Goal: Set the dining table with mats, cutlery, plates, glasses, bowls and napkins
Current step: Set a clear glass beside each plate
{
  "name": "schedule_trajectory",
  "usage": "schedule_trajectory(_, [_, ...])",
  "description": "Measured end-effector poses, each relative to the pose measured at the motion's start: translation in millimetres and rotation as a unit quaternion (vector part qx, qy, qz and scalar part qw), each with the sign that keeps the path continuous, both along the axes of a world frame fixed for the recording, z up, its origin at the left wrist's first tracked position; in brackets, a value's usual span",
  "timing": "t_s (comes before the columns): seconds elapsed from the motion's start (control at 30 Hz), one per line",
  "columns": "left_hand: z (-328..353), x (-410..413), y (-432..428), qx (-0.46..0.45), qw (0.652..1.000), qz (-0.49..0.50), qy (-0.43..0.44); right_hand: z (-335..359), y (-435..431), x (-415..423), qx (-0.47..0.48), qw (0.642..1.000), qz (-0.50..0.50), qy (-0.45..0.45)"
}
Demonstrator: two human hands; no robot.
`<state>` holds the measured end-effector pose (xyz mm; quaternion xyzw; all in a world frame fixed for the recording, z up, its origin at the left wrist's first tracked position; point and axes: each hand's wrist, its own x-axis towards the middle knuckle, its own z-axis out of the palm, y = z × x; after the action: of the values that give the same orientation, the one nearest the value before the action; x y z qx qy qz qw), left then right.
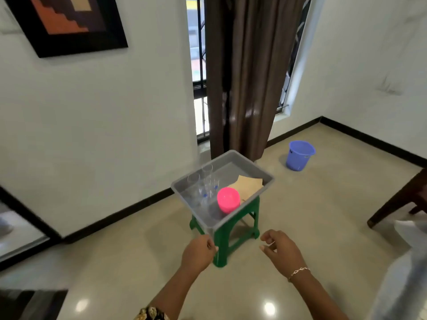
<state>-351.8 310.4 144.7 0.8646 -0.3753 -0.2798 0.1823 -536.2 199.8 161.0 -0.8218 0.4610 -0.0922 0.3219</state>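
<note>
A grey plastic tray (251, 166) sits on a green plastic stool (223, 245) in the middle of the floor. Inside the tray stand several clear glasses (204, 183), a pink bowl (228, 199) and tan paper napkins (248, 187). My left hand (198, 251) hovers just below the tray's near corner, fingers loosely curled, holding nothing. My right hand (280, 249) hangs to the right of the stool with fingers loosely curled and nothing in it.
A blue bucket (299, 155) stands on the floor at the back right. Behind the stool hangs a brown curtain (245, 77) over a window. A dark wooden furniture leg (399, 199) juts in from the right. The white walls have a black skirting.
</note>
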Motion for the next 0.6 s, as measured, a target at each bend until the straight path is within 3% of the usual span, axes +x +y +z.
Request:
schedule_trajectory(0.23, [0, 118, -65, -0.032, 0.998, -0.028, 0.038, -6, -66, 109, 0.059, 0.997, -0.027, 0.033])
schedule_trajectory(0.6, [-40, 215, -163, 0.036, 0.997, -0.021, 0.068, -54, -172, 194, 0.13, 0.986, -0.036, 0.093])
